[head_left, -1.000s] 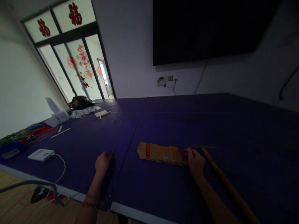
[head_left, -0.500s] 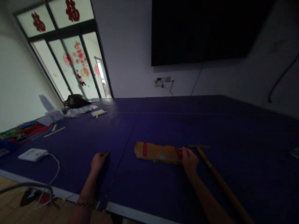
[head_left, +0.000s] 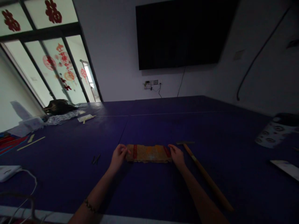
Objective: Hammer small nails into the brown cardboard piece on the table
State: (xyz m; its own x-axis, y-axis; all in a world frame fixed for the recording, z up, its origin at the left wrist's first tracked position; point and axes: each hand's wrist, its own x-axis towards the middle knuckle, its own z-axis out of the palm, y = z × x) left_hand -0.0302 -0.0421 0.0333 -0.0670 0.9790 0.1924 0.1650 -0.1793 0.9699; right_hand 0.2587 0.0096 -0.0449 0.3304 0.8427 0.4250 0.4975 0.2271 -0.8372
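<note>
A worn brown paper strip (head_left: pixel 150 153) with red bands and a ragged edge lies across the middle of the purple tabletop (head_left: pixel 149 186). My left hand (head_left: pixel 119 154) is closed on its left end, thumb and fingers together. At the opposite end, my right hand (head_left: pixel 177 154) pinches the strip near the red band. Just right of that hand rests a hammer (head_left: pixel 205 174), its thin metal head away from me and its wooden handle running toward the front right. Several thin dark nail-like pieces (head_left: pixel 95 159) lie left of my left hand.
A white device (head_left: pixel 9 172) with a cable sits at the left, with coloured strips (head_left: pixel 14 143) behind it. A dark bag (head_left: pixel 59 106) is at the far left. On the right are a patterned cylindrical container (head_left: pixel 273 132) and a flat pale-faced object (head_left: pixel 286 169).
My left hand has let go of the small dark pieces and moved right to the strip's left end. The right hand still holds the other end. The view has turned right.
</note>
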